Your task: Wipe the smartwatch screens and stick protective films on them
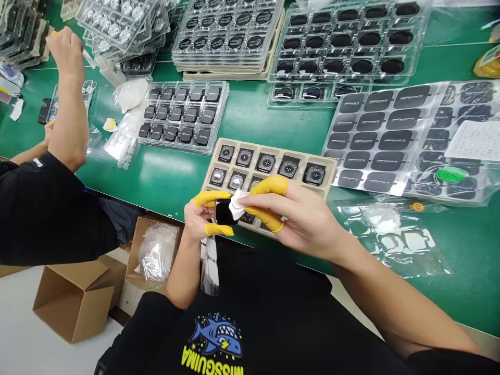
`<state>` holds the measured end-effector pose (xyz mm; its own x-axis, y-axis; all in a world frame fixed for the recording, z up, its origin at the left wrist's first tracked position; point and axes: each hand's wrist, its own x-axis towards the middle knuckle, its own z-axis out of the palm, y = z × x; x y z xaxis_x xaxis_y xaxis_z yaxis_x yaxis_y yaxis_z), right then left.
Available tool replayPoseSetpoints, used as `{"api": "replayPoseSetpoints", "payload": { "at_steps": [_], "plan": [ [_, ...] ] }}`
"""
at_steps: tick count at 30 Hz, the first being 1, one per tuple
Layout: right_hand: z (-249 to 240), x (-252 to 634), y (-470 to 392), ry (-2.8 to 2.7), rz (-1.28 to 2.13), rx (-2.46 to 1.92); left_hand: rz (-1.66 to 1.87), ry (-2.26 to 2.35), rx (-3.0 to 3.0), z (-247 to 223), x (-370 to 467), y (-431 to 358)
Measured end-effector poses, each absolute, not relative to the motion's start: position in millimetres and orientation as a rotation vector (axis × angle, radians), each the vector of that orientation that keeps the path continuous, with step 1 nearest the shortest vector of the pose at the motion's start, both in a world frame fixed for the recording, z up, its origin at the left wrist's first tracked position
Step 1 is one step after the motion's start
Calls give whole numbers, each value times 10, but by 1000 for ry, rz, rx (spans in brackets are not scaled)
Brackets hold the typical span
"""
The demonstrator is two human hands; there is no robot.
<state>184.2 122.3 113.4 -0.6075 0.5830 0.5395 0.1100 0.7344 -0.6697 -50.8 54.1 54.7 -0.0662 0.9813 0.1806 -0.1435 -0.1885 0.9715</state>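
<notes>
Between the yellow-cotted fingers of my left hand (199, 216) is a smartwatch body (224, 213), its black glossy screen facing up. A strip of clear film (210, 265) hangs below that hand. My right hand (297, 213), also with yellow finger cots, pinches a crumpled white wipe (237, 204) against the right side of the screen. Just beyond both hands lies a beige tray (330, 169) with watch bodies, backs up, in its pockets. My right hand hides part of the tray's near side.
A clear tray of black labelled pieces (177, 112) lies to the left. Stacked trays (230, 31) stand at the back. Label sheets (375, 135) and a plastic bag (394, 239) are on the right. A co-worker's arm (70, 99) works at far left; cardboard boxes (74, 302) sit below.
</notes>
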Motion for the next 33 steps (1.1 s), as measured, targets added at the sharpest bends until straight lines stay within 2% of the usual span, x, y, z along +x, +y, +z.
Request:
{"api": "replayPoseSetpoints", "payload": {
  "at_steps": [10,16,20,23,28,33],
  "plan": [
    [1198,2036,1316,-2556,599,-417,1453,1135,1220,489,-608,524],
    [1228,2198,1331,-2257,622,-575,1399,1099,1257,519,-575,512],
    [1283,1984,1212,-2335,619,-411,1347,1136,1343,534,-540,510],
    [1249,1790,1164,-2359,467,-333,1282,1160,1444,517,-527,507],
    [1137,1773,1256,-2462,232,-598,1310,1192,1395,483,-517,517],
    [1096,2052,1299,-2359,308,-849,1319,1185,1292,527,-550,476]
  ]
}}
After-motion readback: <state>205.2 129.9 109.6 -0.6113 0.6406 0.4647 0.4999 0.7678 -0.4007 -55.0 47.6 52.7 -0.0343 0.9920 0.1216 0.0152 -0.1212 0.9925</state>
